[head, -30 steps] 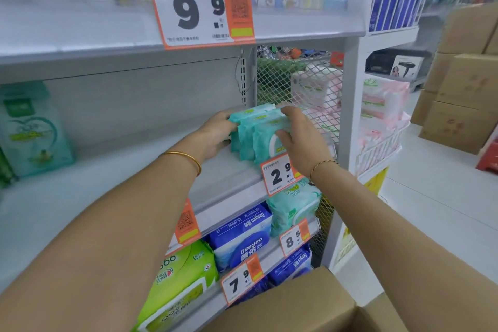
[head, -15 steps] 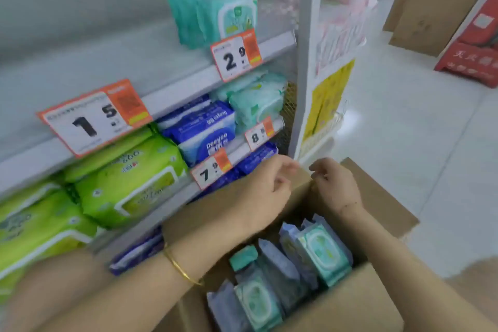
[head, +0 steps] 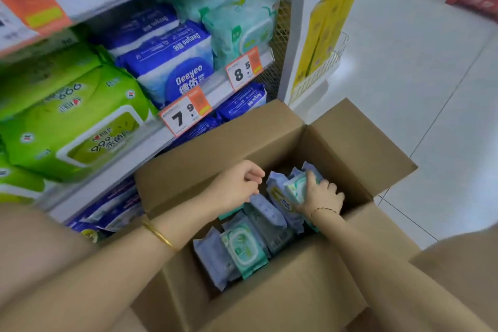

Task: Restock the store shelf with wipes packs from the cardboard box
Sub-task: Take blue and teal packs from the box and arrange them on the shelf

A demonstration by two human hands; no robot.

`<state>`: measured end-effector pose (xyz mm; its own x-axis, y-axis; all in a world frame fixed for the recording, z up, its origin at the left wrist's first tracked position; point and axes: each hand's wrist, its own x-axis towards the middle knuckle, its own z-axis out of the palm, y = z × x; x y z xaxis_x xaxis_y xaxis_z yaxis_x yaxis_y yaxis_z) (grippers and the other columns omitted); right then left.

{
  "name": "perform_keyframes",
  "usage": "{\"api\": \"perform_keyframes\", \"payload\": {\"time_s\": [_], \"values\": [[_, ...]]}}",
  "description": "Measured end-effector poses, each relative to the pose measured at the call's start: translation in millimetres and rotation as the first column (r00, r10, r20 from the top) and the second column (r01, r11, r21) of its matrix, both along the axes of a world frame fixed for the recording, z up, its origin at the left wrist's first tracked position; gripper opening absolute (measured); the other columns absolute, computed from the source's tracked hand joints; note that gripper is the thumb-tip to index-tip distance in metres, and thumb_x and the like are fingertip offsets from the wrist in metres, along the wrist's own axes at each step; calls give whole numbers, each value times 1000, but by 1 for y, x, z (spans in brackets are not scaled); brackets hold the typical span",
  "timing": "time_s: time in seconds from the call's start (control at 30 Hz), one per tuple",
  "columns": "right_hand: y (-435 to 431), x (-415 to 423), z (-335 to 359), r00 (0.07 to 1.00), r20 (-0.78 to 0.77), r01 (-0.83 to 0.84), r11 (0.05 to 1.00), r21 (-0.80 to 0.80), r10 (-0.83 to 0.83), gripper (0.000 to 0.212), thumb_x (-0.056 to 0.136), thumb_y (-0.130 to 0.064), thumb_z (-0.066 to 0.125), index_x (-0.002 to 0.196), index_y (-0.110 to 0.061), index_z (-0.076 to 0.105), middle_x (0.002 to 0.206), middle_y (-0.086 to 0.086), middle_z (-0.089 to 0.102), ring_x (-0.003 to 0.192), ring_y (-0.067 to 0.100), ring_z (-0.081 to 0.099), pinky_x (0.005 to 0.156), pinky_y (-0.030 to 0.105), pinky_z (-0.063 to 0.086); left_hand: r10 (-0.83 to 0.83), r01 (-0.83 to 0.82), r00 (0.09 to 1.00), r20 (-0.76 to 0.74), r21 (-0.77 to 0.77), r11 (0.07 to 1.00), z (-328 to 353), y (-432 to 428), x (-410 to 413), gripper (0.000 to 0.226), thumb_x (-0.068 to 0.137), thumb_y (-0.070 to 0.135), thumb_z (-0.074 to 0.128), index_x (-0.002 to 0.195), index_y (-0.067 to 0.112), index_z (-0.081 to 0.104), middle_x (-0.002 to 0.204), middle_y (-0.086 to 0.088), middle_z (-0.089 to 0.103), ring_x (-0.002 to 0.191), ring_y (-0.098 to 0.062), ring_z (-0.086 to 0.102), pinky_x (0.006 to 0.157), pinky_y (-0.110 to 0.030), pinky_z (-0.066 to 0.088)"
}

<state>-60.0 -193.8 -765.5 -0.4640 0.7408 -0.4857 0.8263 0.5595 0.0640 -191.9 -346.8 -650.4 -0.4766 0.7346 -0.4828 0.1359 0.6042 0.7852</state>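
Box [head: 269, 294] is noted open before the shelf [head: 151, 140], flaps spread. Packs [head: 242, 248] are stood on edge inside it. The left hand [head: 237, 186] is held over them, fingers loosely curled, nothing held. The right hand [head: 322, 195] is wrapped round a few packs at the box's far right. The lowest shelf is partly blocked by the far flap [head: 215, 148]. Beyond are seen green packs [head: 75, 127], blue packs [head: 172, 62], teal packs [head: 242, 24] and price tags [head: 186, 113].
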Motion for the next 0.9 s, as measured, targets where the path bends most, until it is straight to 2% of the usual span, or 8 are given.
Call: {"api": "perform_keyframes", "payload": {"time_s": [0.1, 0.2, 0.33, 0.4, 0.5, 0.63, 0.73, 0.9], "values": [[1, -4, 15, 991, -136, 16, 999, -49, -22, 103, 65, -47, 74, 145, -27, 12, 128, 11, 45, 117, 32, 44, 90, 42, 42, 38, -38, 997, 66, 0, 999, 1, 0, 1, 26, 93, 2, 44, 114, 14, 54, 110, -2, 58, 90, -10, 62, 68, -16, 53], [-1, -19, 50, 880, -437, 63, 959, -278, -184, 102, 65, -43, 74, 146, -26, 14, 130, 10, 43, 118, 31, 43, 94, 40, 43, 104, -105, 977, 187, -3, 994, 8, 0, 0, 36, 95, 16, 50, 130, 10, 44, 108, -2, 56, 107, -17, 60, 88, -30, 55], [-15, -45, 101, 627, -560, 3, 720, -694, -542, 87, 71, -49, 75, 137, -16, 28, 124, 4, 52, 107, 21, 60, 83, 38, 54, -23, -2, 959, 283, 88, 996, 24, -3, 5, 69, 86, 30, 65, 140, 25, 24, 127, 1, 52, 114, -12, 57, 96, -35, 51], [-20, -51, 121, 609, -518, -68, 611, -789, -600, 91, 67, -69, 64, 132, -11, 37, 120, 8, 59, 98, 22, 66, 70, 40, 59, -65, 33, 973, 220, 144, 989, 34, -6, 6, 69, 82, 24, 70, 134, 26, 25, 118, 6, 54, 108, -5, 56, 91, -29, 53], [-21, -51, 150, 566, -529, -142, 557, -818, -632, 72, 80, -71, 46, 129, -19, 44, 116, 13, 62, 86, 26, 69, 58, 38, 58, -23, -28, 978, 206, 239, 971, 55, -13, -5, 61, 73, 15, 72, 123, 28, 39, 115, 4, 59, 105, -7, 59, 91, -31, 54], [-18, -45, 192, 457, -661, -321, 583, -746, -595, 40, 86, -43, 59, 121, -25, 54, 120, 3, 64, 106, 22, 64, 93, 48, 52, -53, -62, 942, 333, 326, 943, 92, -31, -23, 53, 63, 6, 66, 109, 28, 52, 103, 4, 68, 88, -8, 68, 73, -24, 56], [-23, -41, 222, 488, -671, -470, 480, -741, -558, 26, 76, -34, 60, 98, -20, 65, 96, -1, 73, 91, 18, 69, 82, 42, 56, -101, -19, 944, 315, 356, 934, 113, -44, -29, 53, 62, 3, 64, 109, 24, 55, 101, 4, 69, 89, -10, 67, 73, -24, 55], [-31, -52, 248, 390, -693, -540, 459, -706, -607, 30, 79, -25, 69, 102, -8, 60, 93, 4, 74, 84, 18, 71, 72, 40, 58, 13, -151, 941, 338, 387, 909, 143, -62, -41, 62, 62, 0, 68, 118, 23, 56, 107, 0, 69, 88, -11, 68, 69, -24, 58]]}}
